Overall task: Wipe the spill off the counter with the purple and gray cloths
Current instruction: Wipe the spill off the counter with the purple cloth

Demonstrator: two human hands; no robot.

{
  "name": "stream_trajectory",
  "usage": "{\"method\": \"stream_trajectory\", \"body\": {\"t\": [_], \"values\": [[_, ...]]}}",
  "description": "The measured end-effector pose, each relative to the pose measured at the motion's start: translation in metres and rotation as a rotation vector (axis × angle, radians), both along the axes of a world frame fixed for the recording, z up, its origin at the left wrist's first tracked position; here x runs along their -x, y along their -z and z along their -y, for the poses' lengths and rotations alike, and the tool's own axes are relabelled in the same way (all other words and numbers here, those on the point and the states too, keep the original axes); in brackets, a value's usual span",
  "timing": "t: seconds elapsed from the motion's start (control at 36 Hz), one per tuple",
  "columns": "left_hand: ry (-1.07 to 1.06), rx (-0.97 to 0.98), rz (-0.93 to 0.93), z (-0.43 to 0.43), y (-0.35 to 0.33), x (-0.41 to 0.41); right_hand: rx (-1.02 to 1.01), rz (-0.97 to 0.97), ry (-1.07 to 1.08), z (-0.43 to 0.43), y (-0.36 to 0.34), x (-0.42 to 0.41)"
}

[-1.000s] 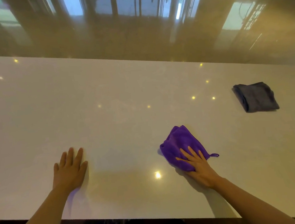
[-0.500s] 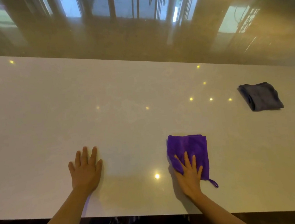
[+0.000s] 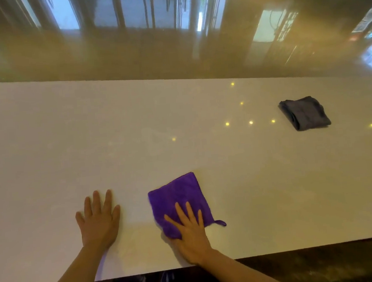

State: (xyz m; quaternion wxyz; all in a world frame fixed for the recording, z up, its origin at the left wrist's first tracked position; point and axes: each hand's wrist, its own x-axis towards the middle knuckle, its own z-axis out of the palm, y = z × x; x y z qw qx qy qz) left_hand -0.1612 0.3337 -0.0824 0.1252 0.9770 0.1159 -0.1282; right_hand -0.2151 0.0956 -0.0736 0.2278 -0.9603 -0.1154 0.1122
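A folded purple cloth (image 3: 177,197) with a small hanging loop lies flat on the white counter (image 3: 179,123) near its front edge. My right hand (image 3: 191,234) presses on the cloth's near corner, fingers spread flat over it. My left hand (image 3: 99,221) rests palm down on the bare counter just left of the cloth, fingers apart, holding nothing. A folded gray cloth (image 3: 304,113) sits alone at the far right, well out of both hands' reach. A faint wet smear shows on the counter around the middle; its outline is hard to make out.
The counter's front edge (image 3: 278,250) runs just under my wrists, with dark floor below. Beyond the far edge lies a glossy brown floor (image 3: 172,41) reflecting windows. Small light reflections dot the countertop.
My right hand has slid the purple cloth leftward and back toward the front edge, turning it. The left hand now lies closer to the cloth. The gray cloth has not moved.
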Motion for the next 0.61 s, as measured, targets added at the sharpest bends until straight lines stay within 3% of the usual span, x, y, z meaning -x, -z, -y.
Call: {"method": "stream_trajectory", "body": {"t": [0.36, 0.5, 0.61], "values": [[0.004, -0.045, -0.015, -0.003, 0.001, -0.003, -0.039, -0.13, -0.373, 0.067, -0.01, -0.01], [-0.008, -0.065, -0.02, -0.002, -0.001, -0.004, -0.055, -0.116, -0.358, 0.104, -0.017, -0.009], [-0.014, -0.071, -0.026, -0.001, -0.002, -0.004, -0.135, -0.151, -0.212, 0.142, -0.018, -0.005]]}}
